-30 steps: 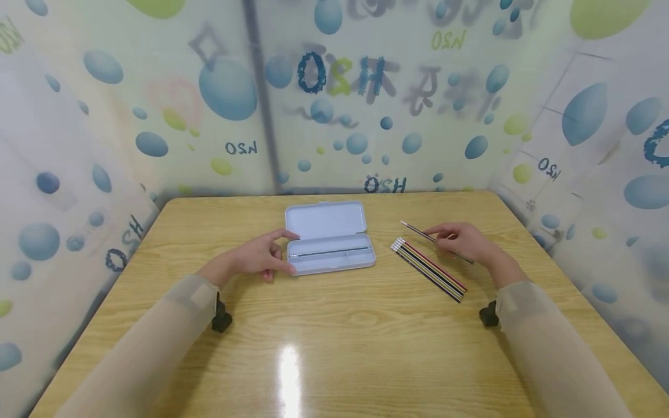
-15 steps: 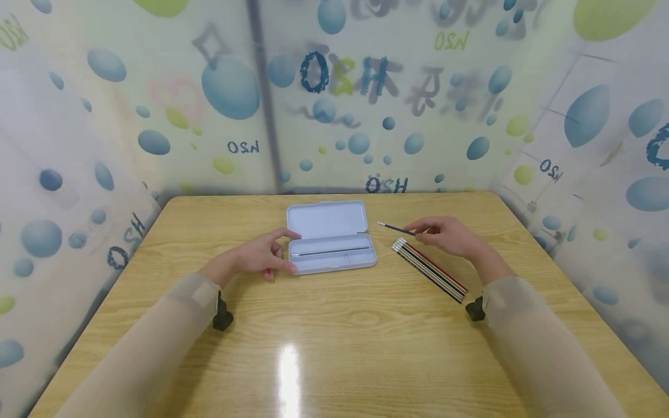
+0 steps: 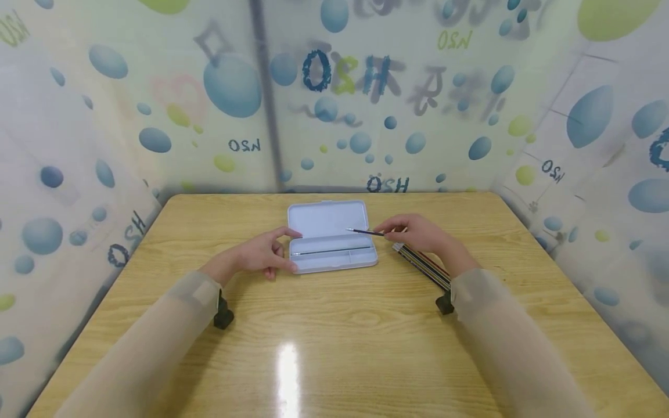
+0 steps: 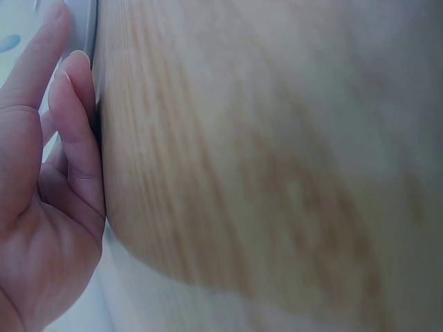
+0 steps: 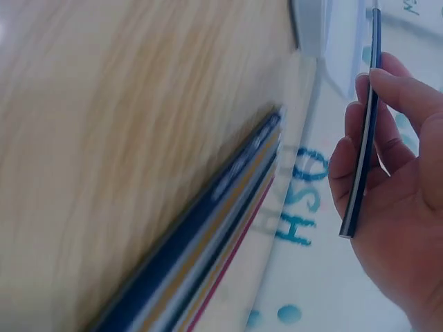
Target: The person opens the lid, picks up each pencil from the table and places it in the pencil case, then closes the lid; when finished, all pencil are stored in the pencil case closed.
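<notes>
A pale blue pencil case point(image 3: 326, 263) lies open on the table, its lid point(image 3: 328, 219) folded back and one pencil point(image 3: 331, 251) in its long compartment. My left hand point(image 3: 258, 253) holds the case's left end, index finger at the hinge corner and thumb at the front corner. Between thumb and fingertips, my right hand point(image 3: 418, 233) pinches a dark striped pencil point(image 5: 363, 149). Its white-tipped end points left and overlaps the lid's right part in the head view. Under the right wrist lies a row of several striped pencils point(image 3: 418, 262), partly hidden by the hand and sleeve.
The wooden table point(image 3: 334, 331) reaches back to a patterned curtain wall point(image 3: 334, 157), with similar walls left and right. A small black wrist device point(image 3: 223, 314) sits at the left cuff, another device point(image 3: 445, 303) at the right one.
My right hand has carried the pencil leftward from beside the row of pencils to the case's right side. My left hand stays at the case's left end.
</notes>
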`<state>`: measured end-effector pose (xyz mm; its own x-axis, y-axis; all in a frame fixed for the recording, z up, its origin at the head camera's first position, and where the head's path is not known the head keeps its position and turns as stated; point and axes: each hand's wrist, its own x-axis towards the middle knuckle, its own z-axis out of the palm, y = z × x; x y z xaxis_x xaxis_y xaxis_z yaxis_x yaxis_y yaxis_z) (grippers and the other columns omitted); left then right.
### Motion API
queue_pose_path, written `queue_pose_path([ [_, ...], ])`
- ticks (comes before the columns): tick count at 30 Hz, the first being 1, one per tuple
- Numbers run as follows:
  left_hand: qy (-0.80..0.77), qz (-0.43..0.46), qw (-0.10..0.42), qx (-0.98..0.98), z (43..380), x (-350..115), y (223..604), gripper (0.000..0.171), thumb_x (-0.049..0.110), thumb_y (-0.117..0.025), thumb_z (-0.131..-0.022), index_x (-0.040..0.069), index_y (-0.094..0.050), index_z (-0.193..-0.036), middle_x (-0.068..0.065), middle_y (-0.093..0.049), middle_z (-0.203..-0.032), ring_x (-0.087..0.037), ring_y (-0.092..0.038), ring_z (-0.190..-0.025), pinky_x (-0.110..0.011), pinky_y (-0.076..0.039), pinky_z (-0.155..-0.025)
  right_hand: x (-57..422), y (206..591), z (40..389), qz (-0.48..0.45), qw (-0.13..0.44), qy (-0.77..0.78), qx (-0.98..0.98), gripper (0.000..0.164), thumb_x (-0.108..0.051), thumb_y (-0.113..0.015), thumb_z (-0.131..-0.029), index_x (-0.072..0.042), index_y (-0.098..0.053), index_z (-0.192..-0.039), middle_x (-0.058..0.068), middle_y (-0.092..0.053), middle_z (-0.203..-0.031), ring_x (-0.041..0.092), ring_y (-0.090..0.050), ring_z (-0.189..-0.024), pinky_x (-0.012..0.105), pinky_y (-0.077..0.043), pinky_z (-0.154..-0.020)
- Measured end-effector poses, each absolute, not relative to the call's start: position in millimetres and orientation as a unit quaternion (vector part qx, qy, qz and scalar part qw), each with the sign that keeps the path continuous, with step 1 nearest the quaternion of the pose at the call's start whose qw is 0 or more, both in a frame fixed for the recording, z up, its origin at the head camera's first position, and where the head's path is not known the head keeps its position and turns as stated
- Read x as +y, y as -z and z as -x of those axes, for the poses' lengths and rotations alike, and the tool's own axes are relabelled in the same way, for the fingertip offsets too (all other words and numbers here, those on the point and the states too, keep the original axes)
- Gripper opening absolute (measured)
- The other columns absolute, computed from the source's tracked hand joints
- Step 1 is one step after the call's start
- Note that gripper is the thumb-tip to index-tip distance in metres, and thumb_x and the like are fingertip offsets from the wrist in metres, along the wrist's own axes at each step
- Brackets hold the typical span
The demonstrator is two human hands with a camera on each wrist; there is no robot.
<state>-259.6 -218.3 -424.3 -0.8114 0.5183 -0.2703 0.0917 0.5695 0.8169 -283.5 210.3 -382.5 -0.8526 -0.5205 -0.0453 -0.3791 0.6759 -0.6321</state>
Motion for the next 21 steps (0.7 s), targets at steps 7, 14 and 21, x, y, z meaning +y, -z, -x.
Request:
queue_pose_path([
  [7, -0.429, -0.173, 0.253, 0.850, 259.7, -218.0, 423.3, 0.089, 0.031, -0.091, -0.094, 0.023, -0.039, -0.166, -0.004, -0.056, -0.077, -0.017, -0.063, -0.054, -0.030, -0.060, -0.059, 181.5, 381.7, 287.2, 0.260, 0.127, 0.325, 0.901, 0.027, -0.020, -0.066, -0.111, -0.026, -0.080, -0.133, 0.002, -0.076, -0.138, 0.025, -0.066, -0.119, 0.045, -0.054, -0.100],
  [14, -0.430, -0.172, 0.254, 0.849, 260.3, -217.6, 424.3, 0.089, 0.031, -0.091, -0.094, 0.024, -0.039, -0.165, -0.003, -0.056, -0.077, -0.016, -0.062, -0.053, -0.029, -0.060, -0.058, 154.4, 387.1, 290.8, 0.280, 0.129, 0.323, 0.895, 0.026, -0.017, -0.066, -0.111, -0.022, -0.081, -0.132, 0.002, -0.077, -0.136, 0.023, -0.067, -0.122, 0.046, -0.055, -0.105],
  [21, -0.430, -0.171, 0.255, 0.849, 261.4, -219.3, 425.9, 0.089, 0.032, -0.091, -0.093, 0.024, -0.039, -0.165, -0.003, -0.056, -0.076, -0.016, -0.062, -0.053, -0.028, -0.059, -0.058, 130.8, 393.7, 295.8, 0.283, 0.136, 0.313, 0.896, 0.025, -0.015, -0.067, -0.110, -0.021, -0.082, -0.129, 0.001, -0.077, -0.137, 0.022, -0.067, -0.126, 0.045, -0.055, -0.110],
])
